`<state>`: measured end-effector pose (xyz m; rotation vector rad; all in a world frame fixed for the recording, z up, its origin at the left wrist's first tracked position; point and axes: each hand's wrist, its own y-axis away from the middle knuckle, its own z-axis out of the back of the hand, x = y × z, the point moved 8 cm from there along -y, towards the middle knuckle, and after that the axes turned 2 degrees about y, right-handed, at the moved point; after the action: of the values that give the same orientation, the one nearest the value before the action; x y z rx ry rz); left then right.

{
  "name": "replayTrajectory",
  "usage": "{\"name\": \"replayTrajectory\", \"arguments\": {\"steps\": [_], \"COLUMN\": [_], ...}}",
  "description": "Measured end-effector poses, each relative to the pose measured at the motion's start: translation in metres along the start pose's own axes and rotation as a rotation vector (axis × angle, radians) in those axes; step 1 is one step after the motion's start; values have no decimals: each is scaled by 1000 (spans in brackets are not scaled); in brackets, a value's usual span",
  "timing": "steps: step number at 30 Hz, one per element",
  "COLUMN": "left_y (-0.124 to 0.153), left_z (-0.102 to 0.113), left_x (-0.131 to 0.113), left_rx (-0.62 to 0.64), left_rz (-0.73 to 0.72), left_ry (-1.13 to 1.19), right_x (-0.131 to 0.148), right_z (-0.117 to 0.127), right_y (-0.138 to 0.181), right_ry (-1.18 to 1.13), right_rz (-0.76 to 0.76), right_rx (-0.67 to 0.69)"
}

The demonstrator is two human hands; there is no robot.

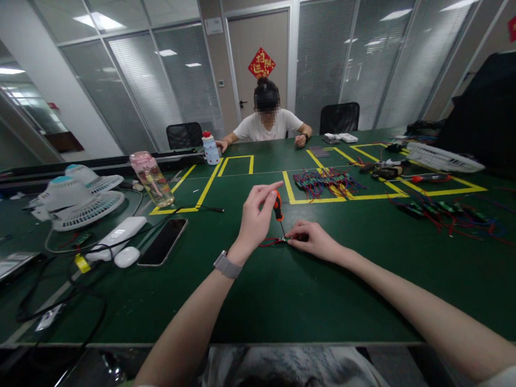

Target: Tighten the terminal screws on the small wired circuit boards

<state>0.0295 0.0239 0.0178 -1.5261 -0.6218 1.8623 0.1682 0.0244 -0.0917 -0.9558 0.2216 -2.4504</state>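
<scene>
An orange and black screwdriver (278, 207) stands nearly upright, its handle gripped by my left hand (258, 213). The blade's tip meets a small circuit board (282, 240) on the green table. Red and dark wires (267, 242) run out from the board's left side. Low on the table, my right hand (313, 240) pinches the right end of this board between thumb and fingers. My fingers hide part of the board.
Beyond my hands lies a pile of wired circuit boards (327, 182), with more boards (444, 209) at the right. A phone (163, 242), white fan (86, 201) and pink-lidded bottle (151, 179) occupy the left. Across the table sits another person (268, 122).
</scene>
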Motion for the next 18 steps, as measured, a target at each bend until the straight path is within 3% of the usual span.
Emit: {"name": "replayTrajectory", "arguments": {"steps": [6, 12, 18], "left_y": [1, 2, 1], "left_z": [-6, 3, -8], "left_x": [1, -1, 8], "left_rx": [39, -37, 67], "left_rz": [49, 25, 91], "left_ry": [159, 17, 216], "right_x": [1, -1, -1], "right_z": [0, -1, 0], "right_y": [0, 0, 0], "right_ry": [-5, 2, -7], "right_rz": [5, -2, -2], "right_rx": [6, 7, 9]}}
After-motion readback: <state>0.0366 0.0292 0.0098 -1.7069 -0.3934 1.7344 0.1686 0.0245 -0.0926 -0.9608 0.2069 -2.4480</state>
